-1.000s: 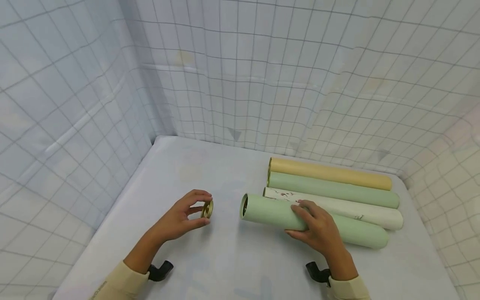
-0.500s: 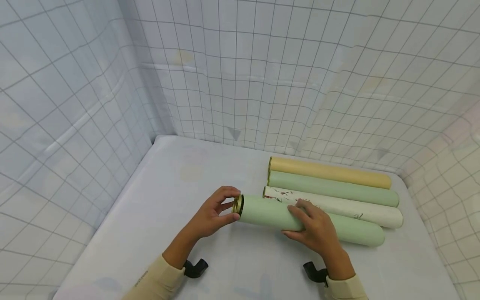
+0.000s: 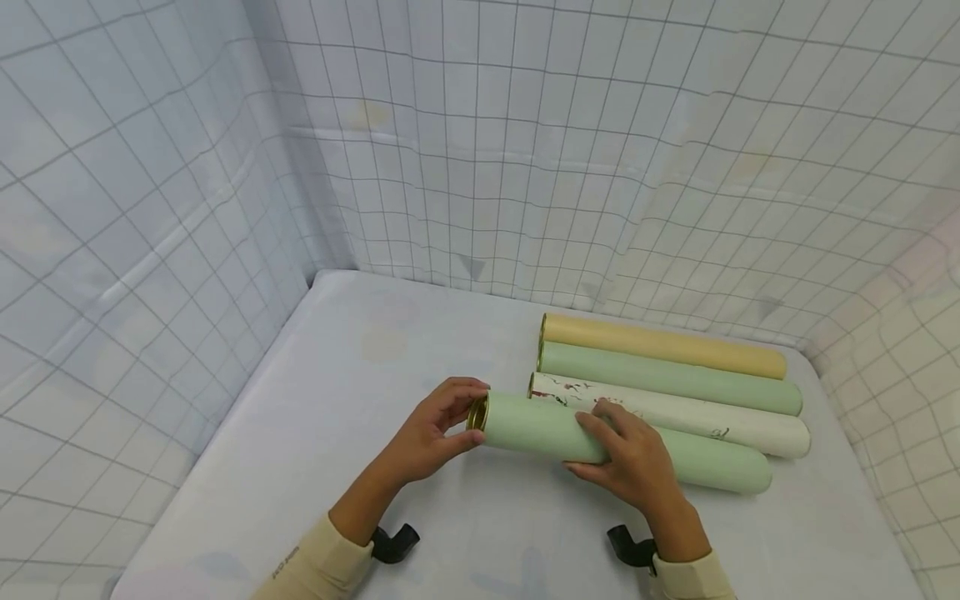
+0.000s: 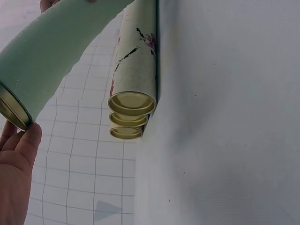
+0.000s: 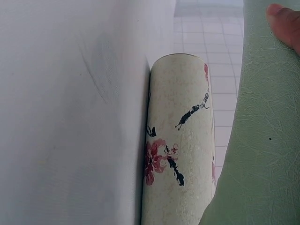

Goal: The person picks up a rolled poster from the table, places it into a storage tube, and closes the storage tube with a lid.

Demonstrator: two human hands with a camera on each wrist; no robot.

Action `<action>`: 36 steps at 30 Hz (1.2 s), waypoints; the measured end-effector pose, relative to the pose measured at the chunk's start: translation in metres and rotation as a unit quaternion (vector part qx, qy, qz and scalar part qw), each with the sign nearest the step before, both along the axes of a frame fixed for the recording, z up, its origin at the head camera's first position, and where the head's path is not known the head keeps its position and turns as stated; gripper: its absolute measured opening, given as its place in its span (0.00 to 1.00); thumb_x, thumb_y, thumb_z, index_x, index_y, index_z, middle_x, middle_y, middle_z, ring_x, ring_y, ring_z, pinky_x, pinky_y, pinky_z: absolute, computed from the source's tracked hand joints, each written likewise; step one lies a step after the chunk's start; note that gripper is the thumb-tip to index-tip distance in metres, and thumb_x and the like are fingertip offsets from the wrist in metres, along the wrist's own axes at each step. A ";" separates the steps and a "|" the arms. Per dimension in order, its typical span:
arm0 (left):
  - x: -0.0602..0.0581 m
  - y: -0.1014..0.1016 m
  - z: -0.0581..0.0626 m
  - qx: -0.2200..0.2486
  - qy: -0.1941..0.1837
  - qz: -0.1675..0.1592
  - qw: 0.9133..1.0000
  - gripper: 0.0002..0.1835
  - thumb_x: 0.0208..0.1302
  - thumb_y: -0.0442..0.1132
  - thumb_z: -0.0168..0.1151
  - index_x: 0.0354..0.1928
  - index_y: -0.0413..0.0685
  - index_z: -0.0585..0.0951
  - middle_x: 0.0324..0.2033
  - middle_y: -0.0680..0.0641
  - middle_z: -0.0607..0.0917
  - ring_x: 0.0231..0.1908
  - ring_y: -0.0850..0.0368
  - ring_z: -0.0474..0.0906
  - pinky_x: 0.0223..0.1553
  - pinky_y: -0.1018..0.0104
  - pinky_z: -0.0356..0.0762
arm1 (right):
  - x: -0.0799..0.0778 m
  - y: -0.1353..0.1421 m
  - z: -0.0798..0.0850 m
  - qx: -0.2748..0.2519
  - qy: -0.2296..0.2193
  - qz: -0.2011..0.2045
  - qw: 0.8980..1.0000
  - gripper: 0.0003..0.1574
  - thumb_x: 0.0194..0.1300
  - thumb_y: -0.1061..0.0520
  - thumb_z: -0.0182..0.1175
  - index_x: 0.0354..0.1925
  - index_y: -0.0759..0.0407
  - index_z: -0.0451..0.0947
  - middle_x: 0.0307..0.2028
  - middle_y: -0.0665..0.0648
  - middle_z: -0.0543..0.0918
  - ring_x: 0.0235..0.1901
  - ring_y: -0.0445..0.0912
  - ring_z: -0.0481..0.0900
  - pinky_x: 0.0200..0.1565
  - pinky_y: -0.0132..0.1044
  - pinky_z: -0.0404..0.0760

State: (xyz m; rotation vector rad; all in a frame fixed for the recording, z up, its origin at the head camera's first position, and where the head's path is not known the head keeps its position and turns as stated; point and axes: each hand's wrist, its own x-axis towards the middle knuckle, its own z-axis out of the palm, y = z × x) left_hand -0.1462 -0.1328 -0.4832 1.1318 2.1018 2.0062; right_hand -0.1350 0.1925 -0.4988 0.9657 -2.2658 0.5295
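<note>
A pale green cardboard tube [image 3: 528,429] lies at a slant in front of the other tubes in the head view. My right hand [image 3: 630,454] grips it around the middle, thumb on the near side and fingers over the top. At its left end sits a gold metal lid [image 3: 477,414], set into the mouth of the tube. My left hand [image 3: 438,429] pinches the lid's edge, with fingertips at the top and the thumb below. The left wrist view shows the lid [image 4: 13,110] level with the tube's rim, fingertips right at that rim.
Behind lie a white tube with printed flowers [image 3: 667,412], another green tube [image 3: 667,379] and a yellow tube [image 3: 663,343], side by side with gold ends to the left. White gridded cloth walls [image 3: 480,167] enclose the white table [image 3: 360,333].
My left hand has moved right, bringing the gold lid from apart to the green tube's open end, where it has gone in deeper. My right hand keeps its grip.
</note>
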 end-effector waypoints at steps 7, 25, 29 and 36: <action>0.001 -0.006 0.003 -0.107 0.040 0.051 0.992 0.31 0.62 0.32 0.70 0.66 0.42 0.71 0.62 0.43 0.74 0.63 0.51 0.71 0.59 0.55 0.75 | 0.000 -0.001 0.000 0.001 -0.007 0.008 1.000 0.37 0.58 0.30 0.66 0.50 0.57 0.81 0.41 0.57 0.78 0.32 0.48 0.78 0.30 0.45 0.80; 0.011 -0.006 0.015 -0.100 -0.079 0.072 0.989 0.30 0.56 0.33 0.75 0.60 0.46 0.76 0.57 0.47 0.75 0.59 0.48 0.73 0.52 0.52 0.80 | 0.000 -0.005 -0.004 0.007 0.021 0.019 1.000 0.37 0.64 0.29 0.57 0.49 0.59 0.81 0.41 0.60 0.79 0.37 0.55 0.82 0.35 0.49 0.83; 0.014 -0.006 0.012 -0.097 -0.078 0.076 0.989 0.30 0.55 0.32 0.75 0.60 0.46 0.76 0.58 0.47 0.75 0.59 0.47 0.73 0.52 0.53 0.80 | 0.000 -0.006 -0.007 0.007 0.034 0.023 0.999 0.36 0.65 0.30 0.57 0.49 0.59 0.81 0.42 0.61 0.80 0.34 0.54 0.81 0.34 0.49 0.82; 0.012 -0.006 -0.010 -0.113 -0.081 0.059 0.989 0.29 0.62 0.38 0.71 0.63 0.46 0.71 0.59 0.47 0.73 0.60 0.46 0.71 0.55 0.49 0.78 | 0.001 -0.003 -0.014 0.029 0.024 0.020 0.999 0.37 0.53 0.33 0.72 0.51 0.57 0.81 0.43 0.60 0.80 0.34 0.53 0.81 0.33 0.48 0.82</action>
